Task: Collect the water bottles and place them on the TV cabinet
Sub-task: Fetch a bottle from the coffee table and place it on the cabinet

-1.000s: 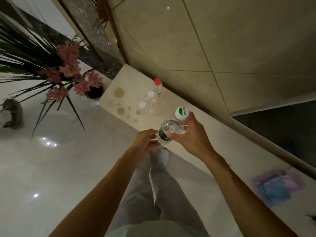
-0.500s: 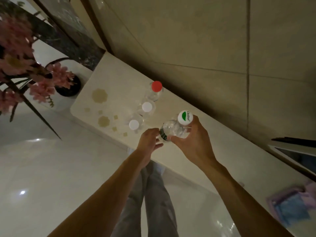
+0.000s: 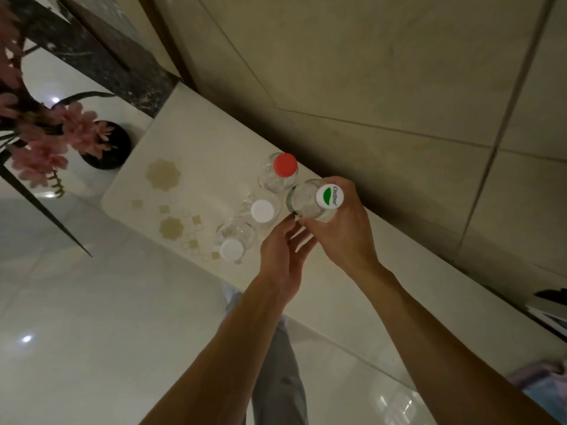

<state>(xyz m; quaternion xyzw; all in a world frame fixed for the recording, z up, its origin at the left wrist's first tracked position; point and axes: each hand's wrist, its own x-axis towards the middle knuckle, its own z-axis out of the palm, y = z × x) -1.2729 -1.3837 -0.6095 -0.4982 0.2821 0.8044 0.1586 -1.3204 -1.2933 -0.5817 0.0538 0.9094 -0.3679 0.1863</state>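
Observation:
Three clear water bottles stand upright on the cream TV cabinet (image 3: 196,142): one with a red cap (image 3: 285,164), and two with white caps (image 3: 262,210) (image 3: 232,250). My right hand (image 3: 340,228) grips a fourth clear bottle with a green-and-white cap (image 3: 329,196), held upright over the cabinet top just right of the red-capped bottle. Whether its base touches the cabinet is hidden. My left hand (image 3: 283,250) hovers just below it with fingers relaxed, fingertips near the bottle's lower side, holding nothing.
A black pot (image 3: 107,145) with pink flowers (image 3: 46,142) stands on the glossy floor left of the cabinet. A beige tiled wall (image 3: 368,72) runs behind it. A pink and blue cloth (image 3: 546,384) lies at the lower right. My legs show below.
My right hand has carried the green-capped bottle up and toward the wall, from tilted to upright, beside the red-capped bottle. My left hand followed. The view has drawn closer to the cabinet.

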